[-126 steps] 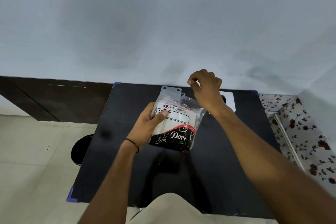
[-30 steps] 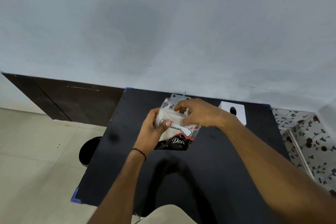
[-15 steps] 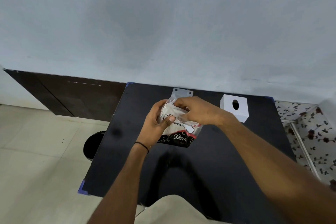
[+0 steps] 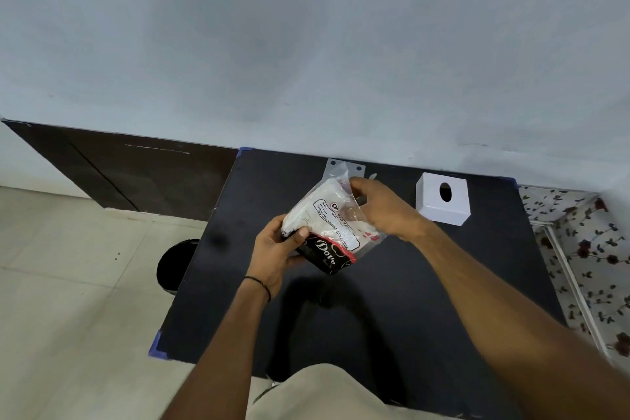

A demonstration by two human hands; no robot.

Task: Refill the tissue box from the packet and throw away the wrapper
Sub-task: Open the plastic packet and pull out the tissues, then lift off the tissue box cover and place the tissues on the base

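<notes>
Tissue packet (image 4: 325,227) held tilted above black table (image 4: 426,283); our left hand (image 4: 278,254) clamps lower end, our right hand (image 4: 381,206) pinches open top. White tissue box (image 4: 443,204) rests apart, near right.

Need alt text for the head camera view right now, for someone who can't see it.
Both hands hold a clear tissue packet above a black table: left hand grips its lower end, right hand works at its top. A white tissue box sits at the table's far right.
</notes>
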